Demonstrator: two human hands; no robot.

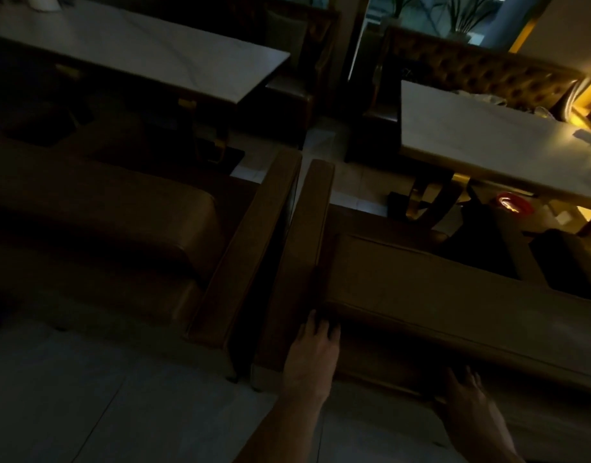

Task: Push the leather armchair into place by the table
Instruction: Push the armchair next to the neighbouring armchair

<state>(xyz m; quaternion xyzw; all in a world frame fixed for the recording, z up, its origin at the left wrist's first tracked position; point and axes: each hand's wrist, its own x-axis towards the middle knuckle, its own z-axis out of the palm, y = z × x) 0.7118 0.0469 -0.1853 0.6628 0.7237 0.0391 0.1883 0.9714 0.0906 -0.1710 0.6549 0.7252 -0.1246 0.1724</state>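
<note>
Pretty dim room, so details are murky; the armchair (421, 295) sits right-centre, seen from behind and above, its back toward the camera and its seat facing the table (488, 142) at upper right; the seat front looks close to the table edge but I can't tell if they touch.

Left hand (312, 355) lies flat on the chair's back at the corner where the left armrest (307, 235) meets it; fingers (315, 325) are spread and slightly curled over the top edge, more pressing than gripping; right hand (467, 396) is lower on the back panel, fingers splayed against the leather, open and holding nothing as far as I can see.

Just beside the chair's left armrest is a second chair (137, 222), the two armrests running parallel with a thin dark gap between them; that one faces another table (147, 51) at upper left.

Behind the right table there's a tufted bench (488, 70); something red (514, 203) glows under the table's edge, too blurry to identify; pale tile floor (86, 396) fills the bottom left.
</note>
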